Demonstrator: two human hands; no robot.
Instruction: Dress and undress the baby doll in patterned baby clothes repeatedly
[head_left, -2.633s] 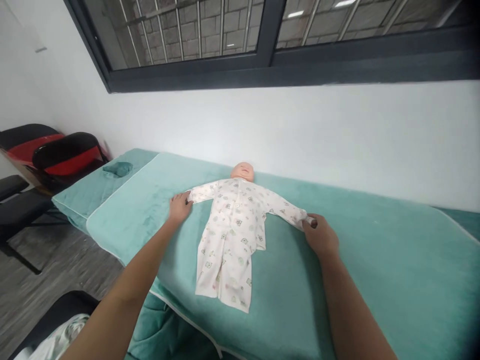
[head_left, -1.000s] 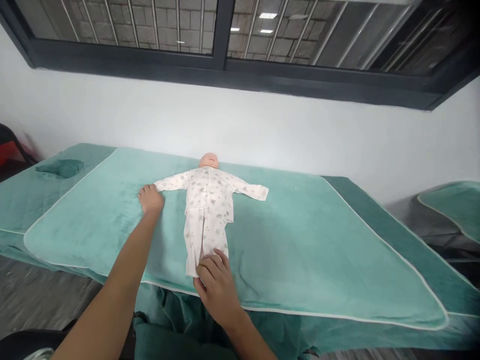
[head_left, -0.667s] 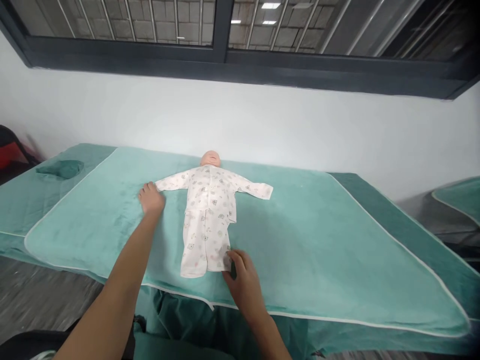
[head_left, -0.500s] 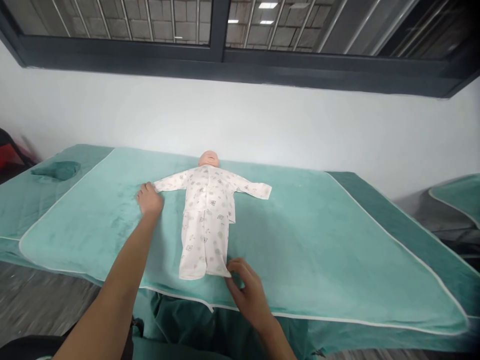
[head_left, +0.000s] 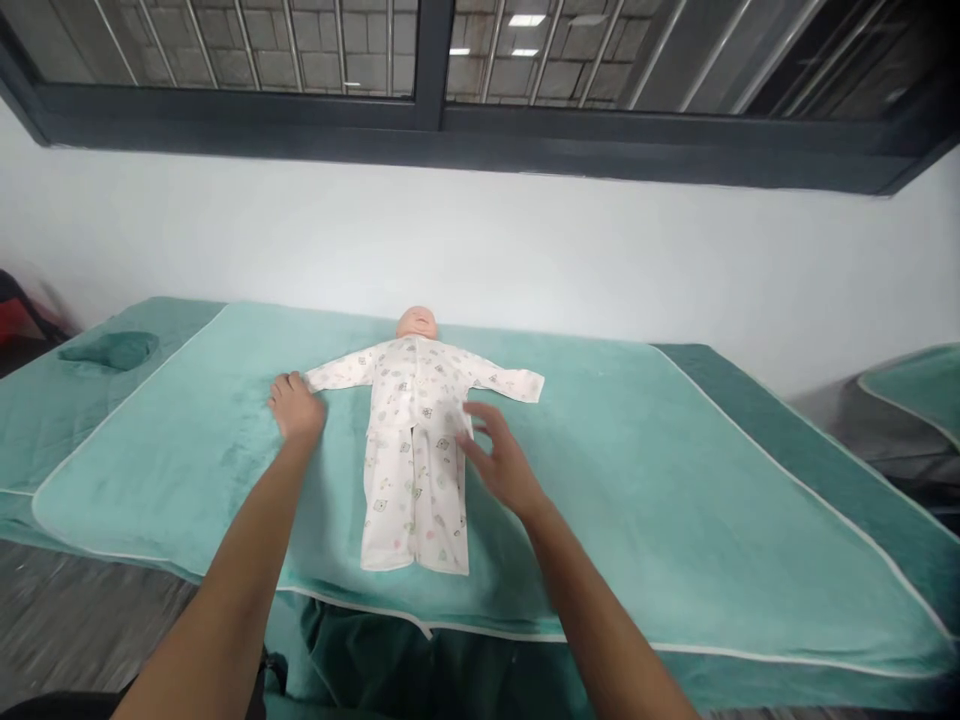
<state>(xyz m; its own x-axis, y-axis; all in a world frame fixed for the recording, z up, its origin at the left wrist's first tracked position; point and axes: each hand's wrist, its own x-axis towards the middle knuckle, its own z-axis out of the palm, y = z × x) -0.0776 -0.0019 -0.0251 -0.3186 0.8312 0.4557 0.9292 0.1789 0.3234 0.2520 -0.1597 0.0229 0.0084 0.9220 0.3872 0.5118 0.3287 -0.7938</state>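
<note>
A baby doll [head_left: 417, 322] lies on its back on a teal towel [head_left: 637, 480], dressed in a white printed sleepsuit [head_left: 415, 450] with arms spread wide. My left hand [head_left: 295, 407] rests flat on the towel, its fingers at the cuff of the doll's left-side sleeve. My right hand [head_left: 499, 455] hovers with fingers spread beside the suit's waist, on its right edge, holding nothing.
The towel covers a long padded table [head_left: 757, 420] against a white wall under a dark-framed window. A small folded teal cloth [head_left: 110, 350] lies at the table's far left. Another teal-covered table [head_left: 919, 395] shows at the right edge.
My right hand left the suit's trouser hem near the front edge and rose to the waist, fingers opening. The left hand stayed at the sleeve cuff.
</note>
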